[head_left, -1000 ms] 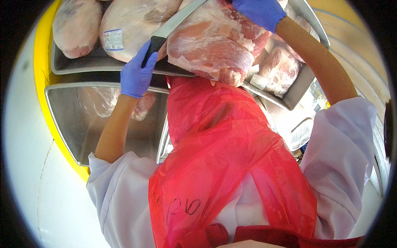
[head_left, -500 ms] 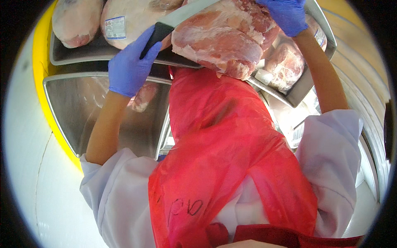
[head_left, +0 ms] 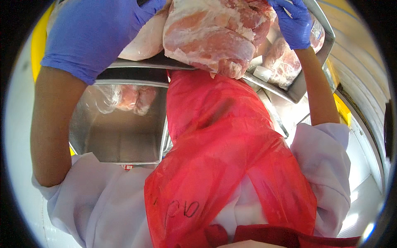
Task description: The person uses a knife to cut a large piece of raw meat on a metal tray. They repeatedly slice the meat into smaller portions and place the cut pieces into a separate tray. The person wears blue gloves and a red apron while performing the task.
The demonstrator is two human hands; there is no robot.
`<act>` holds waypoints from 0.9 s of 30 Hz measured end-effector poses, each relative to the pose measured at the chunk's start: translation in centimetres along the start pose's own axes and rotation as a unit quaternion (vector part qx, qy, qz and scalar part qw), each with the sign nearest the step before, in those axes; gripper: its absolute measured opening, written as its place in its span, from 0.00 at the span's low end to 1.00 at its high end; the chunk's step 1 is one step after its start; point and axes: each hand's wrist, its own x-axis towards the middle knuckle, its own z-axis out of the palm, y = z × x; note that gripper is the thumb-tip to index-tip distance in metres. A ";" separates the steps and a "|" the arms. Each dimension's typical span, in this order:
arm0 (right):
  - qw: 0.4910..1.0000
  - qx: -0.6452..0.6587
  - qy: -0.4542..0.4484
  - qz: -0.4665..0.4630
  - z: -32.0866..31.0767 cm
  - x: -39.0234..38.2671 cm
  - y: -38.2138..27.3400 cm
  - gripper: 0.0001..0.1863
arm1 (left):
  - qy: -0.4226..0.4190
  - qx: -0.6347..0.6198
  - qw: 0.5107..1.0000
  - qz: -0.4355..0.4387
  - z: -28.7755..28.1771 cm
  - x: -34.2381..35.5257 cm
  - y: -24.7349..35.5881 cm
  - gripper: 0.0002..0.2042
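A large raw piece of meat point(head_left: 209, 39), pink with pale fat, lies at the top centre in front of my red apron. My left hand point(head_left: 93, 35), in a blue glove, is raised close at the upper left. Its fingers are closed round the black handle of a knife point(head_left: 142, 1); only a bit of the handle shows, and the blade is out of sight. My right hand point(head_left: 294, 22), also blue-gloved, is at the meat's upper right edge with bent fingers gripping it. Its fingertips are partly cut off by the top of the picture.
Behind my left hand is a pale wrapped piece of meat point(head_left: 144, 41). Below it stands a metal bin point(head_left: 120, 144) holding bagged meat point(head_left: 132, 98). A metal tray point(head_left: 295, 93) at the right holds wrapped meat point(head_left: 283, 62). A yellow edge point(head_left: 37, 53) runs along the left.
My left hand has lifted toward the camera and left with the knife, whose blade has gone from view. My right hand stays by the meat, shifted slightly. The meat sits a little further left.
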 end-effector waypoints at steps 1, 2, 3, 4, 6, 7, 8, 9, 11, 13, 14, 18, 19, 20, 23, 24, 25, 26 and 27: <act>1.000 0.018 0.011 0.013 -0.3 -0.4 0.4 0.08 | 0.004 0.024 0.999 0.045 -0.7 0.6 -0.4 0.12; 0.998 0.033 0.026 0.042 -0.4 -0.4 0.3 0.08 | -0.045 -0.004 0.999 0.028 -1.7 1.5 -0.5 0.12; 0.996 0.053 0.039 0.067 -0.2 -0.2 0.0 0.07 | -0.093 -0.027 0.995 0.003 -2.9 2.3 -0.4 0.13; 0.991 0.075 0.049 0.096 0.0 -0.3 -0.1 0.07 | -0.195 -0.101 0.972 -0.082 -4.5 3.5 0.0 0.13; 0.997 0.034 0.050 0.043 -0.1 0.2 1.2 0.03 | -0.233 -0.122 0.955 -0.140 -4.7 3.9 1.0 0.14; 0.998 0.015 0.052 0.018 0.0 0.5 1.7 0.02 | -0.173 -0.070 0.976 -0.112 -3.3 3.1 1.4 0.15; 0.998 0.023 0.052 0.031 0.0 0.8 1.8 0.03 | -0.135 -0.059 0.984 -0.097 -2.5 2.9 0.8 0.15; 0.997 0.016 0.057 0.052 -0.5 0.6 1.4 0.06 | -0.092 -0.052 0.992 -0.066 -1.6 2.9 0.2 0.16; 0.998 -0.005 0.051 0.044 0.1 1.1 2.4 0.14 | -0.076 -0.064 0.993 -0.060 -0.9 3.5 -1.4 0.16; 0.990 0.038 0.073 0.115 1.8 1.4 3.8 0.15 | -0.094 0.003 0.995 -0.032 -2.2 4.2 -0.8 0.16; 0.983 0.058 0.084 0.151 2.8 1.5 4.0 0.16 | -0.109 0.030 0.993 -0.023 -2.7 4.8 -0.6 0.16; 0.981 0.064 0.136 0.123 4.7 2.1 5.2 0.18 | -0.158 0.043 0.986 -0.011 -3.7 6.6 -0.8 0.16; 0.978 0.068 0.169 0.104 5.4 2.3 5.4 0.18 | -0.179 0.040 0.983 -0.015 -3.7 6.9 -1.2 0.16; 0.976 0.052 0.183 0.107 4.9 2.1 4.7 0.18 | -0.165 0.026 0.986 -0.003 -2.4 6.9 -3.4 0.16; 0.972 0.062 0.188 0.128 5.5 2.9 4.3 0.18 | -0.104 -0.039 0.994 0.016 4.3 6.5 -13.0 0.14; 0.971 0.065 0.180 0.145 5.2 3.1 4.4 0.19 | -0.085 -0.071 0.993 0.048 5.7 6.5 -14.4 0.15; 0.970 0.070 0.170 0.161 5.2 3.3 4.5 0.19 | -0.084 -0.118 0.984 0.106 5.9 7.0 -13.4 0.17; 0.972 0.080 0.165 0.149 5.5 3.4 4.7 0.19 | -0.084 -0.164 0.969 0.164 6.2 7.1 -12.8 0.19; 0.973 0.085 0.165 0.139 5.4 3.3 5.2 0.19 | -0.069 -0.125 0.972 0.185 6.7 6.9 -12.8 0.19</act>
